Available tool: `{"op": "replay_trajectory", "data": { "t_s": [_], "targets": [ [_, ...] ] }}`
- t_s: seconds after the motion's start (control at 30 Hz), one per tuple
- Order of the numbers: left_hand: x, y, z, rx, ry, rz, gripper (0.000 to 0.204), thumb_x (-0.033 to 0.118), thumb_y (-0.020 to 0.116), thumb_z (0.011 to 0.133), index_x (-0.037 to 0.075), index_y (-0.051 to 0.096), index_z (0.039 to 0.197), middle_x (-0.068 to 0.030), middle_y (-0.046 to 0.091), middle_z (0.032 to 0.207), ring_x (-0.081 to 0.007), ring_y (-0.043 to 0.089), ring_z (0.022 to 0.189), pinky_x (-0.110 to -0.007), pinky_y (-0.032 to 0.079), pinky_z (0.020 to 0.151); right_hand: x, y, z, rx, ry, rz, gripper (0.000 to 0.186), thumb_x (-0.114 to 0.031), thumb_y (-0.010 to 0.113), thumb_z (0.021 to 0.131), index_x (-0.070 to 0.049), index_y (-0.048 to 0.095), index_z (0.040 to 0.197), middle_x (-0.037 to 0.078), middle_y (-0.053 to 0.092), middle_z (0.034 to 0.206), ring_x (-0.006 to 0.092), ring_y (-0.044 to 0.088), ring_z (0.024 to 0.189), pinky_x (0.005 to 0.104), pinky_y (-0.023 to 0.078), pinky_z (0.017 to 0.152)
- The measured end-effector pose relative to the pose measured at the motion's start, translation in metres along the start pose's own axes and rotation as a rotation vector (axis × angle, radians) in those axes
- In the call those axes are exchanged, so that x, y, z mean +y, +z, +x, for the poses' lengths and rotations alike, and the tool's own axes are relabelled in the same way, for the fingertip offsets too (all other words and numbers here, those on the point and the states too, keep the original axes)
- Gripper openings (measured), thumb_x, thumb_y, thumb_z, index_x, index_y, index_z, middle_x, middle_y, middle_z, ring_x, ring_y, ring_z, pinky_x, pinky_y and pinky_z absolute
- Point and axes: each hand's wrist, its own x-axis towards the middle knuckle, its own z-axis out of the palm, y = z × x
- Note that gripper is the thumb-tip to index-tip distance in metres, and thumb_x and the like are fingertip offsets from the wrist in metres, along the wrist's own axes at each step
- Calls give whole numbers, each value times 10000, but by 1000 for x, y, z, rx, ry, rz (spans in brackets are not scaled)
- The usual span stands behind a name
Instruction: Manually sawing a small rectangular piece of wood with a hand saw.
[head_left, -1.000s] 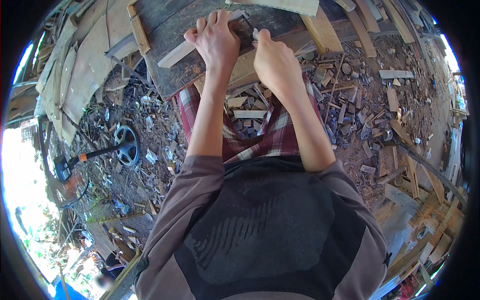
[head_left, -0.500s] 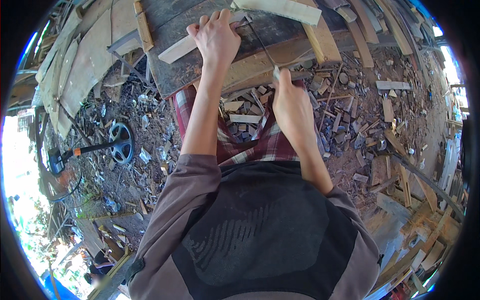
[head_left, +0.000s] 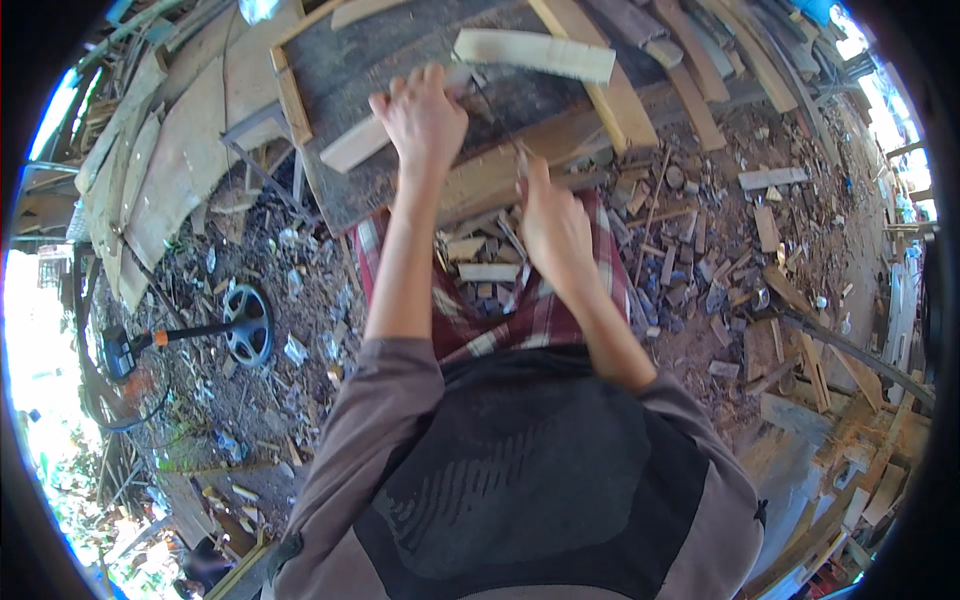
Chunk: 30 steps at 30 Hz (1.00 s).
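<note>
My left hand (head_left: 427, 120) is closed over a pale wood strip (head_left: 356, 145), holding it down on the dark, worn workbench (head_left: 390, 55). The strip's left end sticks out past my fingers. My right hand (head_left: 556, 220) grips a thin-bladed tool (head_left: 488, 106) at the bench's near edge. Its narrow dark blade slants away toward the strip just right of my left hand. Blur hides the blade's shape, and my fingers cover most of the handle.
A pale board (head_left: 535, 54) lies across a longer plank (head_left: 622, 112) on the bench's right side. Wood offcuts (head_left: 488, 272) litter the ground between my knees and beyond. A black wheel (head_left: 248, 325) on a shaft stands at the left. Long boards (head_left: 165, 165) lean at the far left.
My right hand has moved forward with the tool, closer to my left hand. The left hand still holds the strip. The whole view has shifted, so the bench sits lower in the picture.
</note>
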Motion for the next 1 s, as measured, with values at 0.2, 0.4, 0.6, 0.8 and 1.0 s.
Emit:
{"op": "replay_trajectory", "data": {
  "t_s": [0.2, 0.4, 0.6, 0.8, 1.0],
  "targets": [
    [4, -10, -21, 139, 17, -33, 269, 132, 634, 787, 115, 616, 1054, -62, 621, 940, -275, 566, 945, -442, 342, 847, -9, -25, -23, -52, 76, 4, 182, -223, 426, 1009, -59, 436, 1087, 260, 651, 740, 464, 645, 740, 574, 488, 655],
    [6, -10, -25, 168, 114, -150, 321, 31, 611, 763, 127, 617, 1069, -41, 601, 949, -251, 535, 942, -407, 330, 895, -27, -71, -30, -109, 64, -106, 212, -254, 429, 1015, -45, 457, 1013, 254, 648, 723, 459, 644, 719, 563, 488, 645],
    [3, -10, -32, 281, 34, -210, 286, 19, 639, 804, 147, 685, 1055, -8, 670, 995, -215, 565, 955, -396, 350, 935, -29, -56, -30, -44, 31, -74, 216, -236, 461, 1005, -22, 458, 982, 253, 642, 706, 449, 646, 683, 540, 506, 606],
    [2, 0, -30, 234, 67, -326, 369, -15, 609, 807, 89, 684, 1153, -80, 687, 1183, -280, 612, 1169, -424, 449, 988, -16, -25, -26, 147, 19, -34, 246, -264, 467, 1009, -25, 466, 952, 202, 643, 658, 410, 647, 621, 505, 508, 539],
    [-3, 4, -28, 290, 117, -298, 452, -11, 587, 811, 43, 626, 1258, -128, 645, 1258, -286, 567, 1239, -432, 376, 1102, 2, -4, -23, 186, -21, 78, 223, -241, 516, 990, -34, 454, 935, 201, 631, 646, 403, 638, 605, 498, 497, 508]
  ]
}}
